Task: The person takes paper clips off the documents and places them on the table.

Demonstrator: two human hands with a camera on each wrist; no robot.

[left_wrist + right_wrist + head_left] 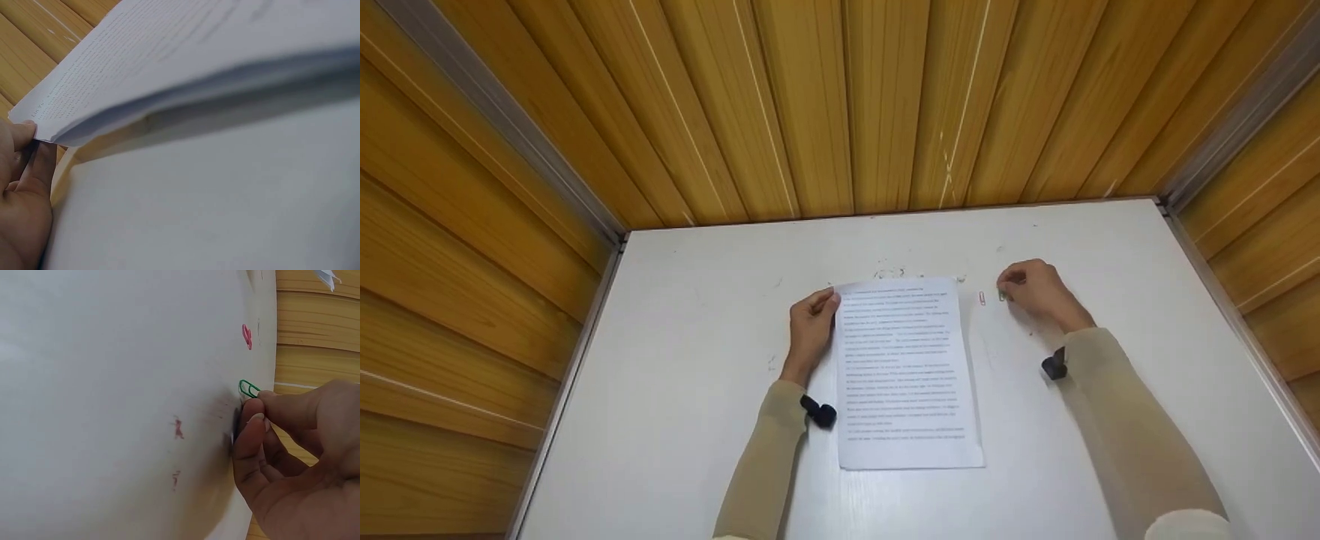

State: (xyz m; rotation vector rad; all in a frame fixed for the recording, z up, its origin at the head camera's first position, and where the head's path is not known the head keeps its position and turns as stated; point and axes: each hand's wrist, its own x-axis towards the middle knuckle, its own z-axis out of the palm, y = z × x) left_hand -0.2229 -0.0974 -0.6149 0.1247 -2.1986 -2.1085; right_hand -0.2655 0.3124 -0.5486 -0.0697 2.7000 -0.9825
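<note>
My left hand [813,327] pinches the upper left corner of a stack of printed sheets [900,375]. In the left wrist view the thumb lies on top of the sheets [129,73] and fingers are beneath, with the near edge of the stack raised off the table. My right hand [1039,291] pinches a green paper clip [248,388] between thumb and fingertips, close over the table. A red paper clip [982,298] lies on the table between the stack and my right hand; it also shows pink-red in the right wrist view [247,336].
The white table [697,450] carries small dark scuffs near its far side and reddish marks [178,427] near my right hand. Wood-patterned panels [840,105] wall it in at the back and both sides. Each wrist wears a small black camera [1054,365].
</note>
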